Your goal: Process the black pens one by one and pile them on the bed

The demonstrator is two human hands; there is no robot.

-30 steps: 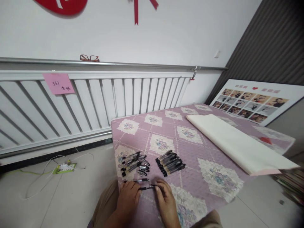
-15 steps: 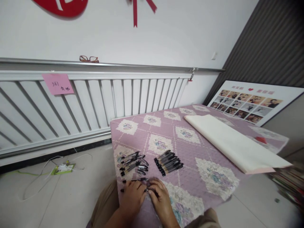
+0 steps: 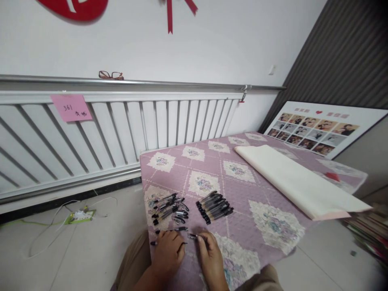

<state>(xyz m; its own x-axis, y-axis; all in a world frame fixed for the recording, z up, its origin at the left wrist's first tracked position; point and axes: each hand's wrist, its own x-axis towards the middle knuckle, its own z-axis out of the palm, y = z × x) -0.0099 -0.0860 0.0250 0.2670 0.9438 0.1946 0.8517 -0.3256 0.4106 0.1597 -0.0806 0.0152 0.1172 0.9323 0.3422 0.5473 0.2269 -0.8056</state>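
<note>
At the near edge of the cloth, my left hand (image 3: 168, 249) is closed around a pen, whose dark end (image 3: 153, 243) and thin bare tip show on either side of the fingers. My right hand (image 3: 209, 252) pinches a black pen cap (image 3: 192, 236) with a shiny clip, a short gap away from that tip. Just above my left hand lies another black pen (image 3: 178, 229). Farther up is a loose pile of pens (image 3: 165, 208), with several caps (image 3: 181, 215) at its right side. To the right, capped pens (image 3: 214, 207) lie in a neat row.
The pens rest on a purple flowered cloth (image 3: 209, 161). A folded cream sheet (image 3: 291, 182) lies at the right, before a photo board (image 3: 321, 125). Behind stands a white radiator (image 3: 178, 117); a power strip (image 3: 80, 217) with cables is on the floor at left.
My hands, close together before, have come apart. The cap in my right hand has moved right, off the pen in my left hand, and the pen's tip now shows.
</note>
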